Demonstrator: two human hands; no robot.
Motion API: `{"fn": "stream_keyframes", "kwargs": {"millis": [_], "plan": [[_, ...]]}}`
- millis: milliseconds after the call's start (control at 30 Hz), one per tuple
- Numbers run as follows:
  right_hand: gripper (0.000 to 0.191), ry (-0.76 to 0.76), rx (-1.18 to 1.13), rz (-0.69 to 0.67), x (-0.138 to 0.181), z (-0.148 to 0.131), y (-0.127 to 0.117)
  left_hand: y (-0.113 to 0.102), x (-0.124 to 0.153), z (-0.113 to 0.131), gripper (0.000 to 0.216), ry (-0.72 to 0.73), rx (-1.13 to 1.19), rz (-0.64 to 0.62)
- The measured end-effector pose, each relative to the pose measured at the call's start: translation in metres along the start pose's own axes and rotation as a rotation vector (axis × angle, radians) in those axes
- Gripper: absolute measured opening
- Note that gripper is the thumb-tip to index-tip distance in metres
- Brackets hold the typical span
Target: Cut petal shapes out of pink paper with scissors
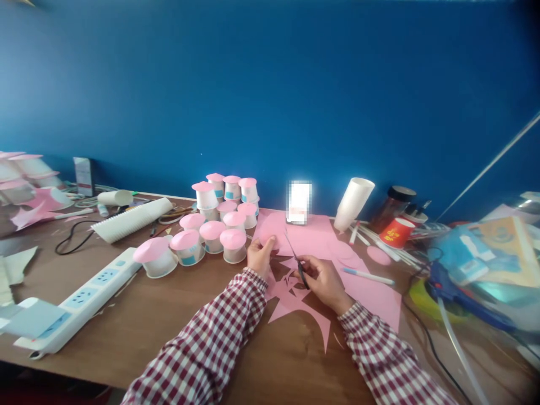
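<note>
My right hand (323, 278) is closed around the handles of dark scissors (300, 267), whose blades point up and away to the left. My left hand (260, 256) pinches a round pink paper piece (270, 229) between thumb and fingers, left of the blades. Behind both hands lies a larger pink paper sheet (307, 239). Below and between them, pink paper scraps (295, 306) with curved cut edges rest on the table. Several white paper cups (155, 264) with pink paper discs on top stand left of my left hand, some stacked.
A power strip (90, 295) lies at the left. A lit phone (298, 203) leans on the blue wall. At the right are a stack of white cups (354, 202), a marker (368, 275), a red cup (396, 232), a dark jar (396, 205) and a blue glue gun (468, 301) with cables.
</note>
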State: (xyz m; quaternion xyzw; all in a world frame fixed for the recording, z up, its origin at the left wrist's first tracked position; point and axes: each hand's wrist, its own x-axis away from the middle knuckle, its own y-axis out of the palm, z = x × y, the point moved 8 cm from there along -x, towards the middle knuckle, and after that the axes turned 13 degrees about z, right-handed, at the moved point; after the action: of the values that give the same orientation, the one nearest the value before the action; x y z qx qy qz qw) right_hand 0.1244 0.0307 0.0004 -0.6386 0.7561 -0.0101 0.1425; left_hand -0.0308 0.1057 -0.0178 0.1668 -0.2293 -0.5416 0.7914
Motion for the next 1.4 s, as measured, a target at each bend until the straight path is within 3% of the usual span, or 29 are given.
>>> {"fn": "stream_keyframes", "kwargs": {"millis": [267,833,1133,1400], "plan": [[0.041,0.196,-0.197,-0.052,-0.002,0.008,0.001,0.000,0.004,0.005,0.032,-0.082,0.075,0.021],[0.040,0.204,-0.190,-0.069,-0.003,0.011,0.000,0.003,0.007,0.004,0.029,-0.078,0.046,-0.004],[0.042,0.199,-0.189,-0.019,-0.005,0.007,-0.005,0.010,0.016,-0.008,0.032,-0.151,-0.069,-0.147],[0.046,0.221,-0.212,-0.015,-0.004,0.009,-0.007,0.011,0.016,-0.019,0.027,-0.223,-0.073,-0.125]]}}
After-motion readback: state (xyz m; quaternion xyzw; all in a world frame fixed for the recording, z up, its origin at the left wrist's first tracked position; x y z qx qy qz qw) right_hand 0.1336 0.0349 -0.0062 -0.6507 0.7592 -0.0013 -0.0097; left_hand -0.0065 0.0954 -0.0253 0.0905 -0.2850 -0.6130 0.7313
